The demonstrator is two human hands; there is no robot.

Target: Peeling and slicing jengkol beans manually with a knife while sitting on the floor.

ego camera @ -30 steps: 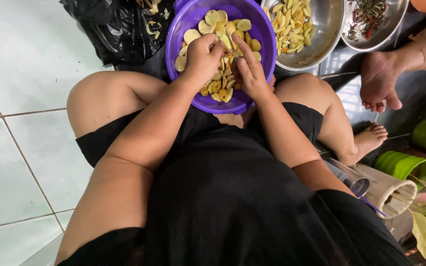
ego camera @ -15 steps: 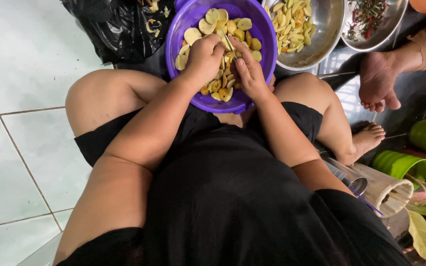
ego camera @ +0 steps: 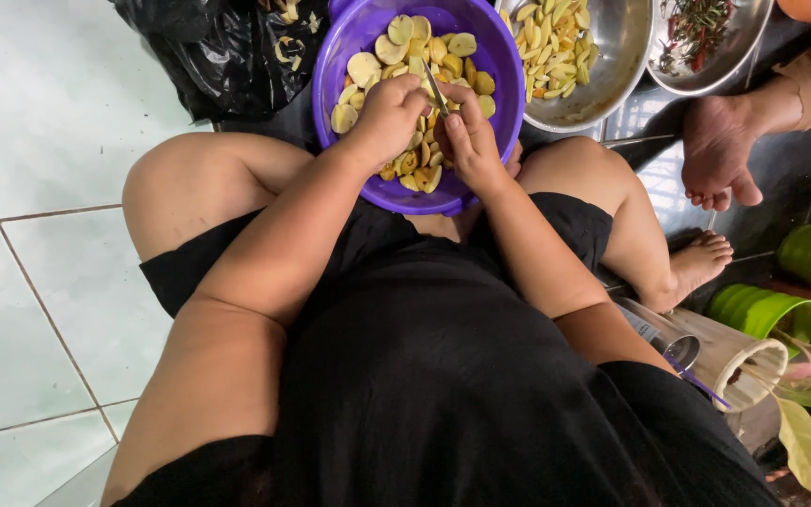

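Note:
A purple plastic bowl full of pale yellow sliced pieces rests between my knees. My left hand is closed around a small piece over the bowl. My right hand grips a thin knife, blade pointing up toward the left hand. Both hands meet above the bowl's near half.
A steel bowl of yellow strips stands to the right, with a second steel bowl of dark herbs beyond it. A black plastic bag with peels lies top left. Another person's foot rests at the right. Green cups lie nearby.
My hands stayed over the purple bowl; the fingers and the knife shifted slightly.

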